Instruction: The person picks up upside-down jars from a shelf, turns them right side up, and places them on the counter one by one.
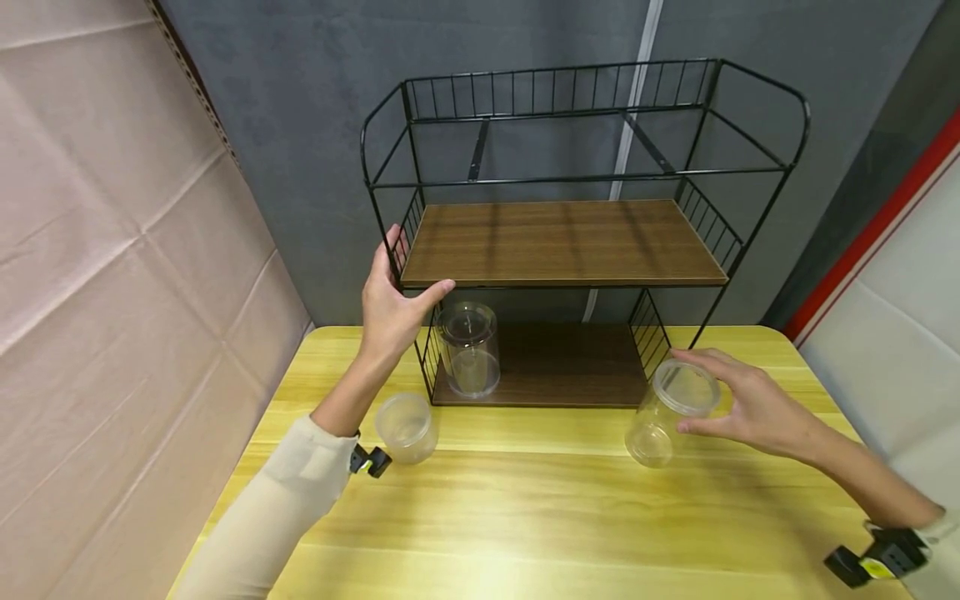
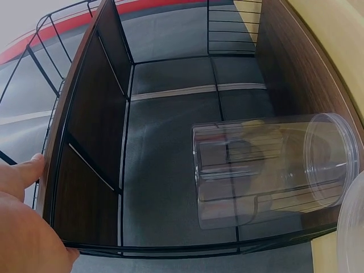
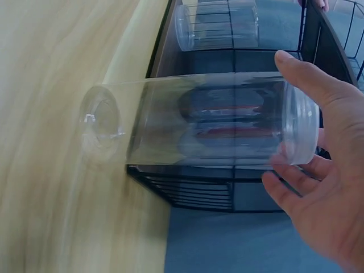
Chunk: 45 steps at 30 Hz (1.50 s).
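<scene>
A black wire shelf rack (image 1: 562, 287) with wood-grain boards stands on the table. My left hand (image 1: 393, 304) grips its left side at the middle shelf, thumb over the front edge and fingers along the outer wires. On the lower shelf, at the left end, a clear plastic jar (image 1: 470, 350) stands upright. My right hand (image 1: 750, 404) holds another clear jar (image 3: 210, 122) around its whitish lid (image 3: 302, 128), thumb and fingers on opposite sides. That jar is in front of the rack's right corner, its base close to the tabletop.
A third clear jar (image 1: 407, 429) stands on the yellow wood-grain table (image 1: 525, 508), in front of the rack's left corner. Behind the rack rises a grey wall (image 1: 300, 125). The rack's top tier is a bare wire frame with two crossbars.
</scene>
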Each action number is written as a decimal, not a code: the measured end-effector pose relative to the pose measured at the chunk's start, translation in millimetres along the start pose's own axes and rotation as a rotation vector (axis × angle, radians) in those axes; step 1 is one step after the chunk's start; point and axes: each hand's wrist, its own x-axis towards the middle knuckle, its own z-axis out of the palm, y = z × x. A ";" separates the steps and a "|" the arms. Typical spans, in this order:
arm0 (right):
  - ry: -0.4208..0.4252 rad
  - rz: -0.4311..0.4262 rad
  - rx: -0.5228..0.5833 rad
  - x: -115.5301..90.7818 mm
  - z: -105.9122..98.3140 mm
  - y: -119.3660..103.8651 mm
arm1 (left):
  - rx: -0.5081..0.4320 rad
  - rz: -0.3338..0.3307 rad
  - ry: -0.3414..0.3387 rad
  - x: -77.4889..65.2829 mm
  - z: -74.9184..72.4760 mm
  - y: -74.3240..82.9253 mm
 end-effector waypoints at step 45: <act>-0.007 0.139 0.277 140.5 120.3 -103.4 | 0.040 -0.001 0.008 -3.4 -0.4 1.7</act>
